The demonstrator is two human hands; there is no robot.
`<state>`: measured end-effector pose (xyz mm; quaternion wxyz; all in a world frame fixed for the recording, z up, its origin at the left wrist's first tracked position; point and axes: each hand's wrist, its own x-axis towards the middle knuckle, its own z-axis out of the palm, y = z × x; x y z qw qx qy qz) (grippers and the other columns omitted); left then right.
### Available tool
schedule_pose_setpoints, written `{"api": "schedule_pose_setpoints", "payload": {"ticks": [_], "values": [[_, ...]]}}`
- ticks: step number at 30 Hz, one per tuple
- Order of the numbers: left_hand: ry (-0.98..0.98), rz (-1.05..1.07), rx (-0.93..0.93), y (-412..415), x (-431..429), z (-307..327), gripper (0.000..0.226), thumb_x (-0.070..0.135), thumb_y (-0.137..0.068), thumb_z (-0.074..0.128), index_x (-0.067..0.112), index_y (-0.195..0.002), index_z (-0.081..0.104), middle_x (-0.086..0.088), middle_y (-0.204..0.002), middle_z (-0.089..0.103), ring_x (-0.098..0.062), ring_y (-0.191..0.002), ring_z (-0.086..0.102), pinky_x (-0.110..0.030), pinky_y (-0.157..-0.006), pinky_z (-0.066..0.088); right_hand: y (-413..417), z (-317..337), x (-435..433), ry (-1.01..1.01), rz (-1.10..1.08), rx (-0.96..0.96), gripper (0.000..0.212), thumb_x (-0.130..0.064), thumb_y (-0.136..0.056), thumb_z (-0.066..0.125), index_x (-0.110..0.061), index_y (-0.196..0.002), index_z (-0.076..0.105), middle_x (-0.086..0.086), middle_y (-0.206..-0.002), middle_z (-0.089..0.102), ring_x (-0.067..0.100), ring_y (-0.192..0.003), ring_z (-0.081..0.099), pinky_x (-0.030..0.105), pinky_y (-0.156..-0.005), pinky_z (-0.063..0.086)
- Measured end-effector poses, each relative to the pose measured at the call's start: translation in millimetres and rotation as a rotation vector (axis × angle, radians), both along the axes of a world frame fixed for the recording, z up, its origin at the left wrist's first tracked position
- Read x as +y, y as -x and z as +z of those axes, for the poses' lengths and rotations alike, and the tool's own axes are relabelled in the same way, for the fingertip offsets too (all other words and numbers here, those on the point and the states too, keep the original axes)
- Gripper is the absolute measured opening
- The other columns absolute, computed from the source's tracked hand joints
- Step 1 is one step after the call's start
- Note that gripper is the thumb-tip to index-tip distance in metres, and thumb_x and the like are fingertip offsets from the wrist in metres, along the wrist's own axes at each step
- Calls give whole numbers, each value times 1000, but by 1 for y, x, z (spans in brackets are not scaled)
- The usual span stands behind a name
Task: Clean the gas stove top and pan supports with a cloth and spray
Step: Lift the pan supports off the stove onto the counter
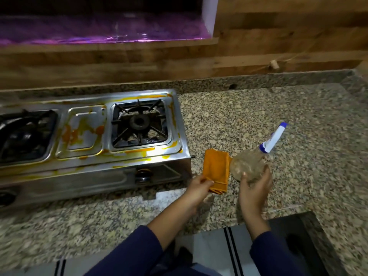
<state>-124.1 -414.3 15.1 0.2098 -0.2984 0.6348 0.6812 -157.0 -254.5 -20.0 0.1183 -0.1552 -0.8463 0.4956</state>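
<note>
A steel two-burner gas stove [85, 156] stands on the granite counter, smeared with orange stains across its top. A black pan support [139, 124] sits over the right burner; the left burner [25, 134] is partly cut off by the frame edge. Just right of the stove lies a folded orange cloth [217, 168]. My left hand [199, 188] pinches the cloth's near left corner. A clear spray bottle [249, 166] with a white and blue nozzle [275, 139] tilts away from me. My right hand [254, 188] wraps around the bottle's base.
Speckled granite counter [278, 108] stretches right of the stove to a corner. A wooden backsplash [179, 62] rises behind, with a purple-lit shelf [99, 30] above. The stove's black knob [143, 176] faces the counter's front edge. Tiled floor lies below.
</note>
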Motion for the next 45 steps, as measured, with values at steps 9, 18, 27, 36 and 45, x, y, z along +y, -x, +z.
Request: {"api": "schedule_pose_setpoints", "payload": {"ticks": [9,18,27,36,45], "values": [[286,201,420,-54,-85,54,21,3,-97,51,4,-114,63,-10,-106,66,-17,-87,64,-5,-62,44,-8,50,-109,40,588,239,15,-17,-97,59,-21,-111,61,-2,-104,57,19,-101,55,27,-85,47],[520,488,487,-113,-184,86,17,9,-97,54,16,-109,65,3,-101,69,1,-79,66,-5,-63,44,50,78,-221,-409,851,186,36,-23,-99,52,-6,-129,58,14,-126,53,32,-119,44,40,-98,39],[843,681,241,-131,-301,83,18,32,-94,58,18,-101,68,3,-77,66,-26,-75,66,-30,-63,52,64,70,-256,-728,720,182,12,-7,-88,57,-4,-88,69,16,-96,63,38,-97,53,43,-76,48],[1327,452,-132,-100,-402,86,47,55,-90,55,15,-70,71,-1,-61,60,-27,-65,63,-27,-52,41,69,66,-272,-599,534,161,12,-4,-81,67,-2,-85,77,21,-81,69,42,-87,59,34,-66,41],[1270,349,-257,-79,-436,83,37,46,-84,67,10,-91,69,-11,-89,70,-33,-86,67,-31,-62,44,65,75,-282,-495,438,148,12,-7,-85,68,-2,-90,78,17,-88,70,40,-91,59,43,-89,47]]}}
